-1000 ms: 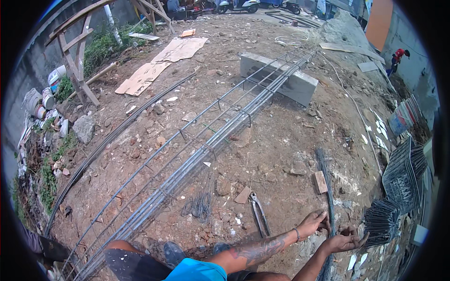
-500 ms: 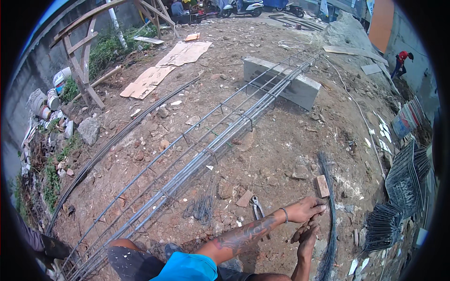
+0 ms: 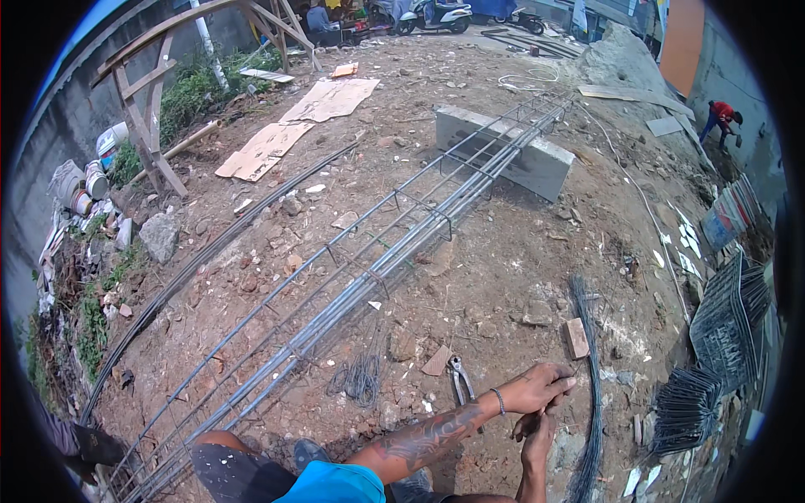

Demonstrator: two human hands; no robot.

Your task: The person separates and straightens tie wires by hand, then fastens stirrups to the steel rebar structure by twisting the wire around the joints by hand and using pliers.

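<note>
My left hand (image 3: 539, 388), at the end of a tattooed forearm, reaches to the right with its fingers curled together. Just below it is my right hand (image 3: 535, 429), its fingers also bent inward, close under the left. Whatever they pinch is too small to make out. Immediately right of both hands lies a long bundle of thin tie wire (image 3: 593, 369), with a brick (image 3: 576, 338) against its left side. A pair of pincers (image 3: 458, 379) rests on the ground left of my left wrist, beside a broken piece of brick (image 3: 437, 360).
A long rebar cage (image 3: 335, 293) runs diagonally, its far part over a concrete block (image 3: 545, 168). Loose wire (image 3: 359, 377) lies beside it. Dark rods (image 3: 193, 268) stretch along the left; bent stirrups (image 3: 688, 407) are piled right. A person in red (image 3: 721, 117) works by the far-right wall.
Both my hands have shifted slightly left, away from the wire bundle, and stay close together. The far person in red has bent lower.
</note>
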